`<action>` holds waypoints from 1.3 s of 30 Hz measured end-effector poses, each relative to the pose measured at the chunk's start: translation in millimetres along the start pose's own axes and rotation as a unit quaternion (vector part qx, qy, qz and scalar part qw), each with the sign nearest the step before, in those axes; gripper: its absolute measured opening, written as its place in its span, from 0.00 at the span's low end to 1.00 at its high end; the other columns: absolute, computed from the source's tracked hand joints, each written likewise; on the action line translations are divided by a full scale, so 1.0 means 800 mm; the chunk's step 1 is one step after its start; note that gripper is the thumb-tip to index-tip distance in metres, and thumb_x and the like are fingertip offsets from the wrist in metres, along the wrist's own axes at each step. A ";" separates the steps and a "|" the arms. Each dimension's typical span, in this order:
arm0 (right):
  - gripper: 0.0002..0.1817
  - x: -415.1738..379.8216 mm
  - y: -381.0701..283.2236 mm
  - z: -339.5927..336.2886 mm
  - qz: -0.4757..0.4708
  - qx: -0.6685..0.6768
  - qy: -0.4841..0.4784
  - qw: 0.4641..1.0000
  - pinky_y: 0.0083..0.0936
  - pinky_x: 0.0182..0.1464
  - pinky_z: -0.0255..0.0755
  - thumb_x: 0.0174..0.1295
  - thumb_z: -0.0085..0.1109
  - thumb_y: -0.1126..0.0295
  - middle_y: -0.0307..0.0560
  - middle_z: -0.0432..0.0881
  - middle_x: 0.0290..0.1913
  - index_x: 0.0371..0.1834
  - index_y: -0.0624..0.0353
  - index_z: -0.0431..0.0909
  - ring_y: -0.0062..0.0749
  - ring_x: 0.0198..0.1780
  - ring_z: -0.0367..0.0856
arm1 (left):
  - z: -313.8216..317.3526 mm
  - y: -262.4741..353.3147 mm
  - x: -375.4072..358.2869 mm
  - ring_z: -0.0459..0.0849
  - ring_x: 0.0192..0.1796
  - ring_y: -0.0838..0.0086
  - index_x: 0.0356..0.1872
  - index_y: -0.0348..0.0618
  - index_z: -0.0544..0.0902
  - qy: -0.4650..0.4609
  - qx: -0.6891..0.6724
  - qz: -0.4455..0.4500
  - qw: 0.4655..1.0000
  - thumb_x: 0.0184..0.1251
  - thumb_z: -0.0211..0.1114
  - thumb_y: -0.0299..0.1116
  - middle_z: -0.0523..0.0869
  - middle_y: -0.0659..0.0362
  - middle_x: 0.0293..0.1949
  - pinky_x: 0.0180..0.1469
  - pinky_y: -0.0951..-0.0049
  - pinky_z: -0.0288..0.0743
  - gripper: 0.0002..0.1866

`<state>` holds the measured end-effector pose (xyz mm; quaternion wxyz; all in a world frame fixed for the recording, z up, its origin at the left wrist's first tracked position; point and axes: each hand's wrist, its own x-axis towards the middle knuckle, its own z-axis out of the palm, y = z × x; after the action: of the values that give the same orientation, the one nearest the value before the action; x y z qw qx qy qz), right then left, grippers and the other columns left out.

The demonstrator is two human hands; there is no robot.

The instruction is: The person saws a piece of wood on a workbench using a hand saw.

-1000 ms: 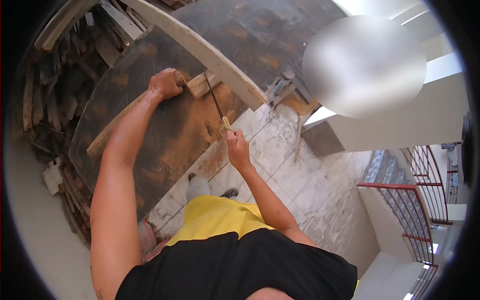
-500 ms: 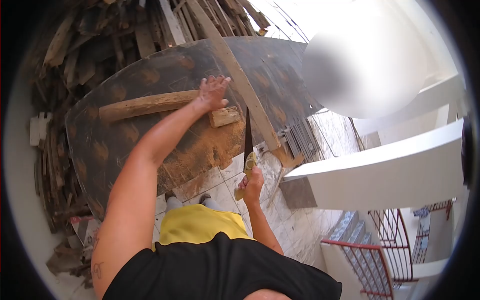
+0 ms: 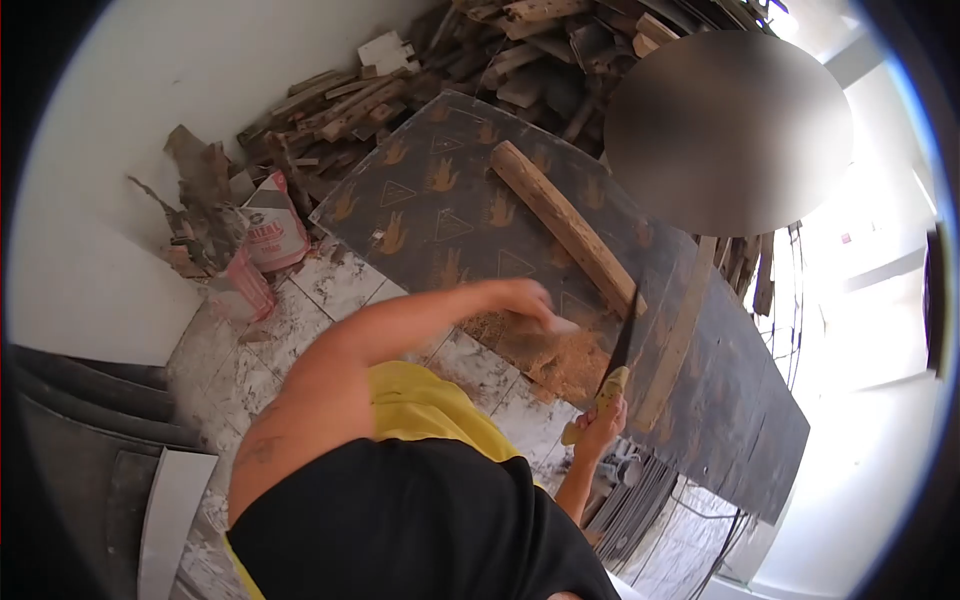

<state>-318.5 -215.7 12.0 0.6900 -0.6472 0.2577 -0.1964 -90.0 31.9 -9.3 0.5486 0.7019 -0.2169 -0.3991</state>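
My right hand (image 3: 602, 428) is closed round the yellowish handle of a handsaw (image 3: 621, 345). The dark blade points up, its tip beside the near end of a thick wooden beam (image 3: 568, 225). That beam lies on a dark, marked panel (image 3: 465, 190). Over the panel's near edge, by a heap of sawdust (image 3: 575, 365), is my left hand (image 3: 532, 302). Its fingers are smeared by motion, and a pale blurred shape shows at them; I cannot tell whether it is held. A long flat plank (image 3: 678, 345) lies to the right of the saw.
Scrap wood (image 3: 355, 105) is heaped behind the panel against the white wall (image 3: 120, 200). Red-and-white bags (image 3: 275, 230) stand on the dusty tiled floor (image 3: 325, 275) at the left. Thin dark strips (image 3: 635, 508) are stacked below the panel at the right.
The view has turned left. My left hand has left its place beside the beam and the short wood block. The block no longer shows clearly. My right hand still holds the saw.
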 end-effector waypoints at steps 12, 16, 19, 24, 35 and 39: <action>0.16 -0.008 0.025 0.057 0.052 -0.018 -0.032 0.998 0.21 0.19 0.62 0.78 0.50 0.53 0.33 0.66 0.22 0.41 0.54 0.70 0.17 0.17 0.63 | -0.380 0.026 -0.142 0.69 0.74 0.52 0.76 0.46 0.66 0.529 -0.250 0.158 0.795 0.58 0.78 0.51 0.67 0.46 0.75 0.71 0.53 0.71 0.47; 0.15 -0.020 0.026 0.097 0.004 -0.009 0.037 0.999 0.23 0.19 0.62 0.78 0.50 0.55 0.33 0.66 0.21 0.38 0.54 0.71 0.17 0.17 0.63 | -0.374 0.014 0.011 0.56 0.82 0.50 0.80 0.52 0.60 0.370 0.449 0.106 0.807 0.43 0.84 0.50 0.60 0.50 0.81 0.80 0.40 0.51 0.60; 0.15 -0.020 0.027 0.135 -0.060 -0.071 0.147 0.985 0.20 0.24 0.60 0.78 0.50 0.59 0.33 0.67 0.22 0.33 0.55 0.70 0.14 0.22 0.64 | -0.367 0.028 0.084 0.47 0.85 0.52 0.81 0.59 0.57 0.213 0.551 0.071 0.804 0.40 0.85 0.51 0.61 0.53 0.81 0.81 0.31 0.37 0.63; 0.18 -0.024 0.000 0.203 -0.031 -0.010 0.305 0.952 0.25 0.19 0.60 0.78 0.48 0.55 0.35 0.66 0.20 0.33 0.56 0.69 0.18 0.16 0.61 | -0.398 0.025 0.136 0.81 0.64 0.59 0.61 0.53 0.82 0.018 0.531 0.151 0.834 0.41 0.83 0.54 0.87 0.57 0.57 0.77 0.39 0.52 0.41; 0.24 -0.018 0.025 0.193 0.049 -0.238 0.366 0.899 0.30 0.18 0.64 0.78 0.46 0.47 0.39 0.70 0.20 0.33 0.57 0.71 0.26 0.15 0.70 | -0.556 0.232 0.054 0.88 0.54 0.57 0.56 0.51 0.86 0.365 0.448 0.319 0.751 0.39 0.86 0.47 0.90 0.55 0.52 0.57 0.58 0.81 0.37; 0.25 -0.007 0.010 0.204 0.073 -0.202 0.370 0.904 0.30 0.19 0.65 0.78 0.46 0.47 0.39 0.70 0.20 0.33 0.58 0.73 0.26 0.16 0.70 | -0.576 0.392 0.115 0.87 0.54 0.55 0.64 0.58 0.82 0.418 0.421 0.425 0.684 0.47 0.83 0.47 0.88 0.54 0.52 0.52 0.59 0.82 0.38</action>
<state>-224.0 -82.0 9.2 0.4118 -0.6333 0.5751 -0.3140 373.4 143.1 293.3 0.3402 0.7855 -0.3854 0.3447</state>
